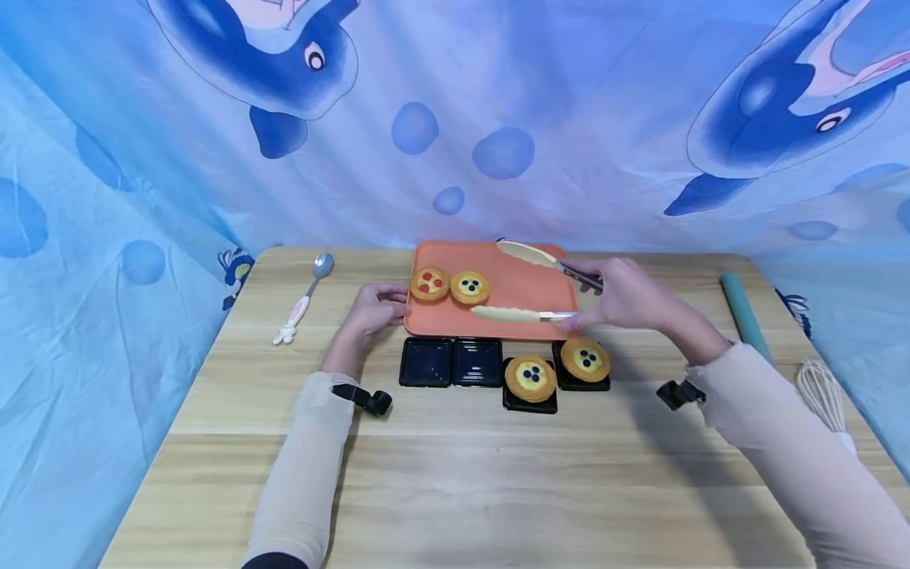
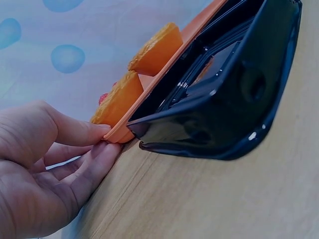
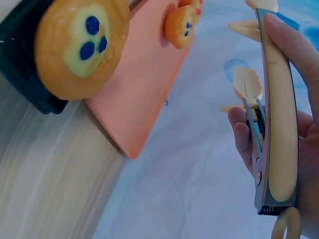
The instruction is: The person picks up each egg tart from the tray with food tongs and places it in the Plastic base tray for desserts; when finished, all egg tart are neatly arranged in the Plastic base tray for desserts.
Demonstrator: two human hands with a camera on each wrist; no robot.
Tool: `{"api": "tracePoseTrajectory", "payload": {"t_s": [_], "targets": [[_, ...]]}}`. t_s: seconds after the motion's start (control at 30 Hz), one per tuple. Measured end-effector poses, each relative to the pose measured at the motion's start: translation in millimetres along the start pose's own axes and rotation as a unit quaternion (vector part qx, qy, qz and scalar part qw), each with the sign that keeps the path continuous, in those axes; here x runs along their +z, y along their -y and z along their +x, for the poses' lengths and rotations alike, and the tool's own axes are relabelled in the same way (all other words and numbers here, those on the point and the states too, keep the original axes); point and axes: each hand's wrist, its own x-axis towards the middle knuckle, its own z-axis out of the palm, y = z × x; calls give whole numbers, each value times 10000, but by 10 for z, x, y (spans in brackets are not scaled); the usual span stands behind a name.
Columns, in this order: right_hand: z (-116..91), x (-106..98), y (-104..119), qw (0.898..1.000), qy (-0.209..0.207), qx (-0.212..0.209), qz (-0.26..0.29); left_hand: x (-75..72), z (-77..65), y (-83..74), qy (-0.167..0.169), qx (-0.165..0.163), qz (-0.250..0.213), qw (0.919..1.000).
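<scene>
An orange tray lies at the back of the table. On its left half sit an egg tart with red fruit pieces and one with dark blue berries. My left hand pinches the tray's left rim between thumb and fingers. My right hand grips kitchen tongs with cream tips, spread wide over the tray with nothing between them. In front of the tray, two berry-topped tarts rest on black plastic trays; two more black trays hold nothing.
A spoon with a white handle lies at the left of the table. Toward the right edge are a teal rod and a whisk. A blue dolphin-print curtain hangs behind.
</scene>
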Motion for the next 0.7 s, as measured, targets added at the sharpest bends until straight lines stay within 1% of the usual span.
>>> {"api": "tracePoseTrajectory", "payload": {"t_s": [0.13,0.27,0.4,0.57,0.7], "targets": [[259,42,-48,9997,187,101,79,10,11,-33,-33,74,44,10000],[433,126,-95,9990,340,200,191,16,20,-48,-27,40,60,10000],[532,249,-137,9986,443,211,210,22,31,-42,-5,23,60,10000],[606,390,-150,9985,510,196,13,28,39,-25,3,69,23,10000],[661,453,-130,9990,442,85,-69,18,26,-9,-48,28,-27,10000]]}}
